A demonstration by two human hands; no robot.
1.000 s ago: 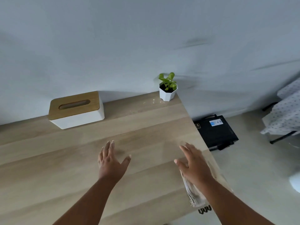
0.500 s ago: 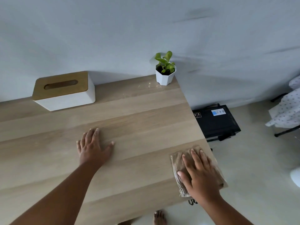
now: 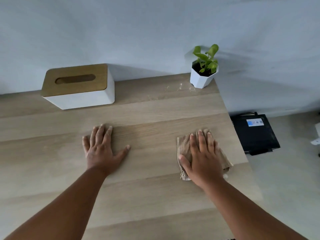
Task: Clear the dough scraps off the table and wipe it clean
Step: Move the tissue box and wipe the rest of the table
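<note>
— Hands first: where are yours?

— Both of my hands lie flat on the light wood-grain counter (image 3: pixel 155 115). My left hand (image 3: pixel 102 148) rests palm down on bare wood near the middle, fingers straight and close together, thumb spread out to the right, holding nothing. My right hand (image 3: pixel 202 156) presses flat on a folded beige cloth (image 3: pixel 184 144), fingers straight and pointing towards the wall, thumb out on the cloth's left side.

— And the cloth itself?

— It sits on the counter close to the right edge, well apart from my left hand. Most of it is hidden under my palm; its left part and a corner at the lower right show around my hand.

— Any scraps left?

— Small pale flecks (image 3: pixel 180 87) lie scattered on the counter at the far right corner, just beside the white faceted pot with a small green plant (image 3: pixel 203 73). They are too small for me to say what they are. A tiny pale bit also lies by the cloth's lower right corner.

— What else is about?

— A white tissue box with a wooden lid and an oval slot (image 3: pixel 78 85) stands at the back left, against the pale blue-grey wall (image 3: pixel 138 32). On the floor to the right of the counter lies a black flat box with a blue-and-white label (image 3: pixel 254 134).
</note>
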